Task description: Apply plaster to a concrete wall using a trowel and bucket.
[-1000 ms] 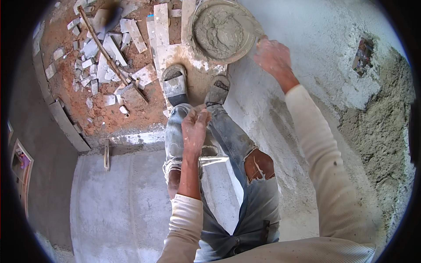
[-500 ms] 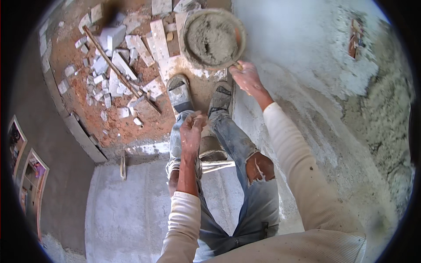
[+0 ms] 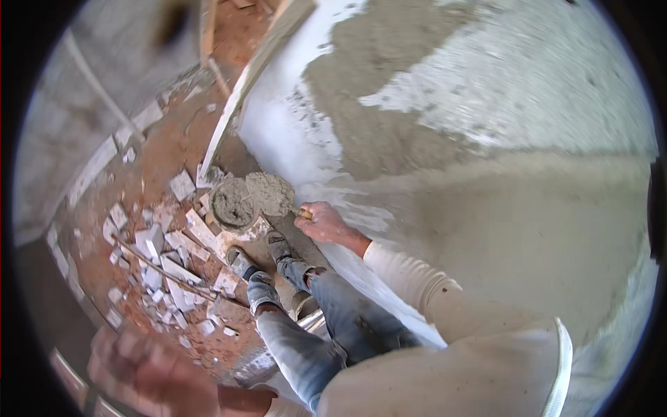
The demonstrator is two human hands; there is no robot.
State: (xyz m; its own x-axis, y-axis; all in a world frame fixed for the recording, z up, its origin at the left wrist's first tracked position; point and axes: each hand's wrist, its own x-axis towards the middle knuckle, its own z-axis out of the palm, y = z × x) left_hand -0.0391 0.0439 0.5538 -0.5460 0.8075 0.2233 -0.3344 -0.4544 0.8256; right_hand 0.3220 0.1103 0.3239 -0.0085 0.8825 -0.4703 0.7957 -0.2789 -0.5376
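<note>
1. The wall is the largest thing here, and its coverage looks partial. A broad band of damp, darker mortar coat spreads across it, while the pale, rough stretches beside that band show no such coat and, by that judgement, remain bare. Below lies a smoother grey expanse; whether it is finished cannot be told.

2. The red earth ground on the left carries a heap of broken pale slabs and blocks, with a long wooden stick lying across it.

3. The mortar bucket stands just beyond the sandalled feet, beside the heap. Grey mortar is visible inside, so the supply is not used up.

4. The trowel load, a thick mass of mortar, sits immediately right of the bucket and hides the blade; contact with the rim cannot be judged. This portion is not yet on the wall.

5. The left hand, blurred at lower left, has a loosely released grip, with nothing visible in it.

6. The right hand has its grip closed around the trowel handle, fingers wrapped firmly.
</note>
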